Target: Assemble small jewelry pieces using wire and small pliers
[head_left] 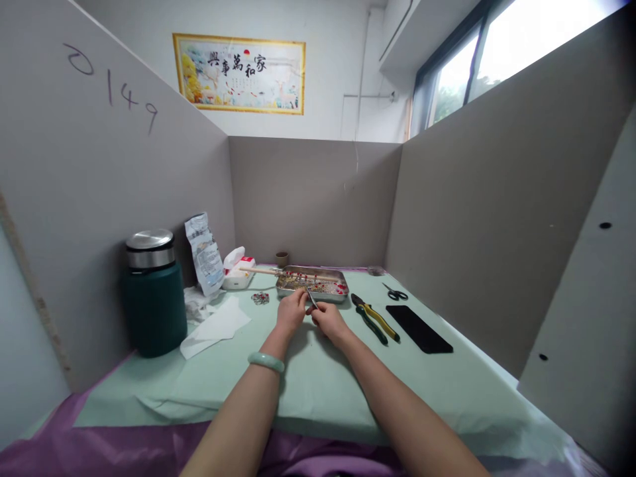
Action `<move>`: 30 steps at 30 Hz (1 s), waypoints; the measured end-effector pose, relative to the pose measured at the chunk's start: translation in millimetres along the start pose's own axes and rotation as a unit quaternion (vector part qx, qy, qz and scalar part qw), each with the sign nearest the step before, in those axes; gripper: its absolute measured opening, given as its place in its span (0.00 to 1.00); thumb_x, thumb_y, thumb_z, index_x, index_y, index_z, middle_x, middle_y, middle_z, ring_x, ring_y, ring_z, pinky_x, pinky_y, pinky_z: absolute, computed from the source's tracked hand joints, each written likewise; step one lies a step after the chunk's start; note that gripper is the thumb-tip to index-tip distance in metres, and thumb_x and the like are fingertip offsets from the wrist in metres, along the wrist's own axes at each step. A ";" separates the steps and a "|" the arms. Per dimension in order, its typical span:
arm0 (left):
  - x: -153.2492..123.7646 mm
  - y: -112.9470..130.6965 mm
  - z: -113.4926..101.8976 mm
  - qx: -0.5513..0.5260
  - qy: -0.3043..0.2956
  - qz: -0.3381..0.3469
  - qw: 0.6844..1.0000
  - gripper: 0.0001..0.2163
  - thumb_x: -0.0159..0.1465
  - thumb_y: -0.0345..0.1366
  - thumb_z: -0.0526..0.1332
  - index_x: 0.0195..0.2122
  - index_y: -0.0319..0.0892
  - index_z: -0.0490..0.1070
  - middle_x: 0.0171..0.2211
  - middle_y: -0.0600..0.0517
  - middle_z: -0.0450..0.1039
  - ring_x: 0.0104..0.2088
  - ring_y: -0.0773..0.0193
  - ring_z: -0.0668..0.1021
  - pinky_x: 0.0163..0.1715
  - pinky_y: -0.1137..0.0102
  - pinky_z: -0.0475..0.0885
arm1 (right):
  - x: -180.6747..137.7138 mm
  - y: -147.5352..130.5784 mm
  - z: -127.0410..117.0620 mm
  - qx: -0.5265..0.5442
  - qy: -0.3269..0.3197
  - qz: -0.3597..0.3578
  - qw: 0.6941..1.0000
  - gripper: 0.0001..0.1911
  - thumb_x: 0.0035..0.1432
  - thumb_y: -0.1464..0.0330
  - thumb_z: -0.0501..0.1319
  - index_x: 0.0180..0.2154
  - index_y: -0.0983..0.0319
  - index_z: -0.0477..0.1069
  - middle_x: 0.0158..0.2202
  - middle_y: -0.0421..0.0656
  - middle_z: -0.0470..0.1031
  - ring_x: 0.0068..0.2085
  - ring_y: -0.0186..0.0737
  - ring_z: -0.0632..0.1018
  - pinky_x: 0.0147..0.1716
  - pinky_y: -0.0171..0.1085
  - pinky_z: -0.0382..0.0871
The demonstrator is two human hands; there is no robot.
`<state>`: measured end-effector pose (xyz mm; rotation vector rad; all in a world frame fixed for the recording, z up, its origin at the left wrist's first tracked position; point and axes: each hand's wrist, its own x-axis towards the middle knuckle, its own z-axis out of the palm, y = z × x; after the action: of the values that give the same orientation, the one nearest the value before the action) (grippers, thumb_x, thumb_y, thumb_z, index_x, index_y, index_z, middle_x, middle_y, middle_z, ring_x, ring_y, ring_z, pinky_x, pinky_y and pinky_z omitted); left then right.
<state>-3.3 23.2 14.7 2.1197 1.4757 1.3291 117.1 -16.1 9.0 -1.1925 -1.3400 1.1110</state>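
Note:
My left hand [292, 310] is closed in a pinch just in front of the metal tray; whatever its fingertips hold is too small to make out. Close beside it, my right hand [328, 320] grips a slim, pointed metal tool [311, 297], whose exact kind I cannot tell. The tool's tip reaches up toward the left fingertips. Behind both hands lies the shallow metal tray [336, 299], with many small red and gold bits in it. A thin wooden stick [262, 270] rests across the tray. Left of the tray is a small heap of red and silver beadwork [260, 298].
Green-and-yellow pliers [376, 319], black scissors [396, 292] and a black phone-like slab [420, 328] lie on the right. On the left stand a dark green flask [154, 301], a foil pouch [205, 255], a tissue pack [239, 273] and white paper [216, 328]. Grey partitions [313, 199] enclose the table.

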 end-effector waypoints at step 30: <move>5.3 -3.3 4.1 -0.312 -0.044 -0.103 0.944 0.09 0.57 0.42 0.54 0.30 0.42 0.63 0.15 0.61 0.56 0.15 0.73 0.59 0.17 0.77 0.53 | 0.8 7.4 -6.2 -0.351 0.129 -0.171 0.912 0.09 0.54 0.68 0.54 0.31 0.60 0.72 0.28 0.42 0.75 0.31 0.38 0.72 0.29 0.32 0.55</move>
<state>-1.7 30.3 13.2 1.5519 1.0180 1.3668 123.9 -14.5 2.3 -1.4629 -1.7117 0.1897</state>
